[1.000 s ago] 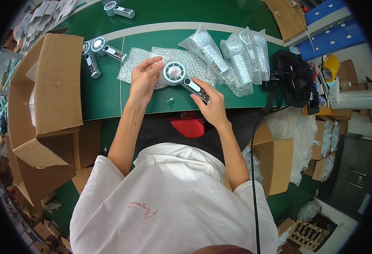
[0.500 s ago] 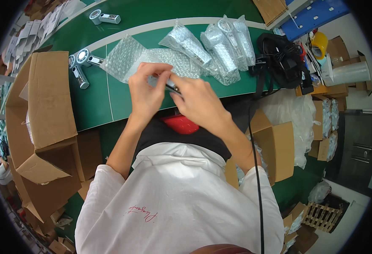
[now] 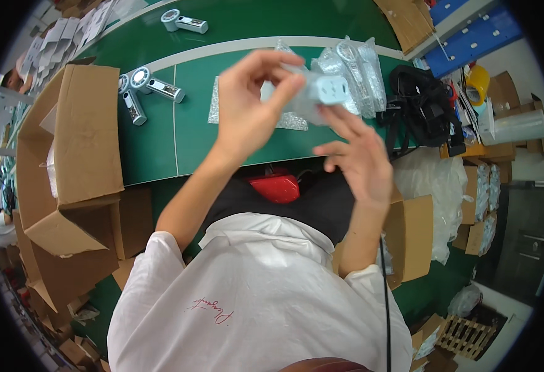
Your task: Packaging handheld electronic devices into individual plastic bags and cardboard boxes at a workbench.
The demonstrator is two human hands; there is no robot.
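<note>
My left hand [image 3: 247, 108] is up over the green workbench, its fingers curled round a pale plastic sleeve, blurred by motion. From the sleeve's right side shows the light blue, slotted end of a device [image 3: 333, 90], seemingly a handheld fan. My right hand [image 3: 365, 155] is just below that end, fingers apart; one fingertip is at the device's underside. Behind my hands lies flat bubble wrap [image 3: 293, 121], partly covered by the left hand. Several bubble-wrapped fans [image 3: 360, 74] lie to the right. Unwrapped fans [image 3: 165, 90] rest on the bench at left.
Another unwrapped fan [image 3: 191, 25] lies farther back. An open cardboard box [image 3: 89, 136] stands at the left edge. On the right are a black bag with straps [image 3: 422, 102], yellow tape [image 3: 478, 84] and a lower box [image 3: 417, 239]. A black cable [image 3: 386, 304] hangs along my right side.
My hands have risen and drawn apart from their close grip; the right has moved right and opened. A sleeved device now shows between them. One wrapped fan's place is now hidden behind them.
</note>
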